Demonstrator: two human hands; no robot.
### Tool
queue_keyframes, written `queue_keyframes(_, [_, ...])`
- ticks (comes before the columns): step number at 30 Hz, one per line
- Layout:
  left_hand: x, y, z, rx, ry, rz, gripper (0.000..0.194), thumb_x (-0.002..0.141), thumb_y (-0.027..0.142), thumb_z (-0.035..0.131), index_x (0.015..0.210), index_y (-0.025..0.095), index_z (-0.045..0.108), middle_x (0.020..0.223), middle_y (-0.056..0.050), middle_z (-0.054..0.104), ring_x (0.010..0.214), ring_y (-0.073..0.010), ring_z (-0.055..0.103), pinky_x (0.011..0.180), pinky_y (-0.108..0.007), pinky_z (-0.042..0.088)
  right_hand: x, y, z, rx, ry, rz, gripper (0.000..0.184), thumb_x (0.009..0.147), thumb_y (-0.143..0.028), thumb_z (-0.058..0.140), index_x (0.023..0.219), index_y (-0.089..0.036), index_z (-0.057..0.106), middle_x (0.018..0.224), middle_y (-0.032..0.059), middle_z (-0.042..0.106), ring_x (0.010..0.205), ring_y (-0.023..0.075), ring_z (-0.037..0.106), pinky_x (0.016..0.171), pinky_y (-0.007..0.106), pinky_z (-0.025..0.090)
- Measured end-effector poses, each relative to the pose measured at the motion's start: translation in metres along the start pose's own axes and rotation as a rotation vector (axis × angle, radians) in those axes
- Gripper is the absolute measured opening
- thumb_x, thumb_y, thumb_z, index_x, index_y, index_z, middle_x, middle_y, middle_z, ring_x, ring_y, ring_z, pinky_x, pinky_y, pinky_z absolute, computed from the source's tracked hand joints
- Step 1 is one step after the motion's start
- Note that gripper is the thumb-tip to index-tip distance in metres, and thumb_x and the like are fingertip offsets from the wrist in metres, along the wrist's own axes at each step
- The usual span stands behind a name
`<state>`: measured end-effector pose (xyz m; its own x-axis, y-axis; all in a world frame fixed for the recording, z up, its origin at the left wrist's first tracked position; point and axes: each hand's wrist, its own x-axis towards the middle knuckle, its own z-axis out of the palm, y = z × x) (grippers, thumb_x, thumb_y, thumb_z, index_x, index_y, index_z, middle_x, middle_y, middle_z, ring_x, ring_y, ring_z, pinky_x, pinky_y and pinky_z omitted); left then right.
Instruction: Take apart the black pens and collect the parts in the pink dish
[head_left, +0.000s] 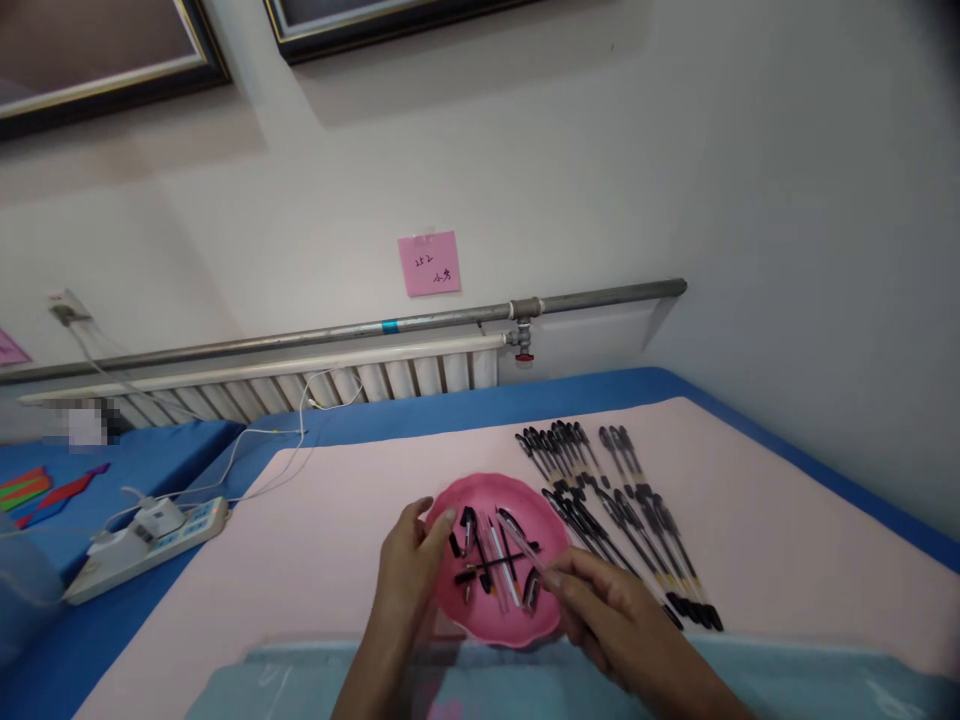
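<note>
A pink scalloped plate lies in front of me with loose pen parts in it: black caps, refills and clear barrels. My left hand grips the plate's left rim, thumb over the edge and fingers outside. At the right rim, my right hand is closed, thumb and finger pinching a clear pen barrel that slants over the plate. The palm side of that hand is hidden.
Rows of black-capped pens lie right of the plate on the pink table cover. To the left are a power strip with plugs and white cables, and coloured pieces on a blue table. A radiator and pipe run along the wall.
</note>
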<state>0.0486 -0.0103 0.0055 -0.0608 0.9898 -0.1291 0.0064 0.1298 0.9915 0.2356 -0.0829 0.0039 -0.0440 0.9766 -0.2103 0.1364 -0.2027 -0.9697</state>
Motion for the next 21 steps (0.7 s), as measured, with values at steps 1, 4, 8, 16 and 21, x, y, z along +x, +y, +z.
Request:
queue_keyframes(1, [-0.003, -0.001, 0.003, -0.003, -0.024, -0.004, 0.044, 0.062, 0.046, 0.070, 0.092, 0.016, 0.059, 0.047, 0.008, 0.044, 0.035, -0.0052, 0.035, 0.034, -0.017, 0.021, 0.000, 0.000, 0.001, 0.015, -0.006, 0.005, 0.027, 0.080, -0.046, 0.047, 0.071, -0.020, 0.050, 0.045, -0.0093, 0.045, 0.031, 0.0043, 0.031, 0.034, 0.018, 0.022])
queue_keyframes(4, [-0.015, -0.001, 0.016, -0.107, -0.326, -0.155, 0.047, 0.068, 0.048, 0.064, 0.100, 0.015, 0.060, 0.047, 0.008, 0.044, 0.031, -0.0028, 0.026, 0.032, -0.017, 0.016, 0.000, 0.002, 0.005, 0.062, -0.046, 0.015, 0.029, 0.080, -0.048, 0.048, 0.073, -0.020, 0.050, 0.045, -0.0095, 0.046, 0.030, 0.0039, 0.032, 0.032, 0.017, 0.021])
queue_keyframes(8, [-0.025, -0.003, 0.029, -0.292, -0.589, -0.320, 0.037, 0.071, 0.046, 0.063, 0.090, 0.015, 0.060, 0.048, 0.009, 0.042, 0.030, -0.0002, 0.019, 0.031, -0.016, 0.011, 0.000, 0.002, 0.007, 0.101, -0.123, 0.113, 0.034, 0.082, -0.051, 0.044, 0.072, -0.019, 0.050, 0.044, -0.0083, 0.047, 0.030, 0.0042, 0.035, 0.030, 0.015, 0.022])
queue_keyframes(16, [-0.016, -0.001, 0.020, -0.363, -0.498, -0.195, 0.034, 0.072, 0.045, 0.064, 0.084, 0.014, 0.058, 0.049, 0.010, 0.039, 0.031, 0.0006, 0.023, 0.030, -0.013, 0.015, 0.001, 0.009, 0.011, 0.318, -0.227, 0.224, 0.038, 0.080, -0.050, 0.045, 0.063, -0.017, 0.051, 0.045, -0.0038, 0.053, 0.027, 0.0029, 0.037, 0.026, 0.013, 0.021])
queue_keyframes(21, [-0.020, 0.000, 0.022, -0.380, -0.496, -0.159, 0.033, 0.073, 0.044, 0.063, 0.083, 0.014, 0.058, 0.050, 0.009, 0.041, 0.031, 0.0002, 0.025, 0.030, -0.013, 0.017, -0.003, 0.001, 0.009, 0.419, -0.303, 0.280, 0.035, 0.076, -0.050, 0.049, 0.071, -0.016, 0.055, 0.051, -0.0017, 0.058, 0.028, 0.0033, 0.039, 0.025, 0.013, 0.020])
